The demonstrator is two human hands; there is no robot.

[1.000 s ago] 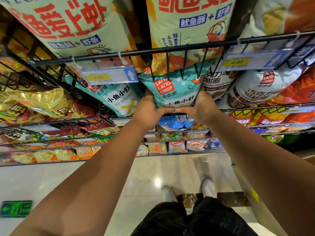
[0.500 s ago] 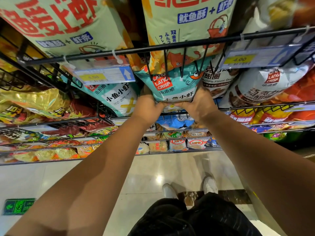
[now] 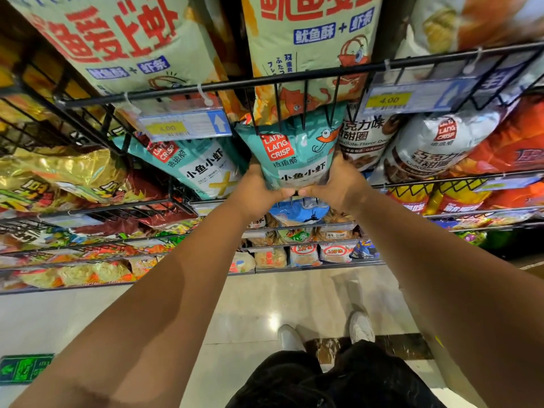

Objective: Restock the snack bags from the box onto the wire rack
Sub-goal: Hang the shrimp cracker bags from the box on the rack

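The left hand (image 3: pixel 259 191) and the right hand (image 3: pixel 338 184) are both clamped on the bottom edge of a teal Lang Lang Crisp bag (image 3: pixel 294 151), one at each lower corner, fingers curled round it and knuckles almost meeting beneath it. The bag stands upright in a tier of the wire rack (image 3: pixel 235 83), its top tucked behind the short vertical wires of the tier above.

At 9 o'clock from it, a second teal bag (image 3: pixel 194 163) of the same kind leans in the same tier. At 3 o'clock stand two white chocolate-doughnut bags (image 3: pixel 365 136), then orange bags (image 3: pixel 515 136) farther along. At 12 o'clock the upper tier holds large pale-green squid-and-shrimp bags (image 3: pixel 309 39). Two price tags (image 3: pixel 184 125) reading 4.00 hang from its front rail, at 10 and 2 o'clock.

Far out at 9 o'clock, gold bags (image 3: pixel 59 172) fill a side section. At 6 o'clock, lower tiers (image 3: pixel 294 254) carry smaller packets, above the pale tiled floor (image 3: pixel 265 295), the person's white shoes (image 3: pixel 290 337) and, at 7 o'clock, a green exit sign (image 3: pixel 25 368).
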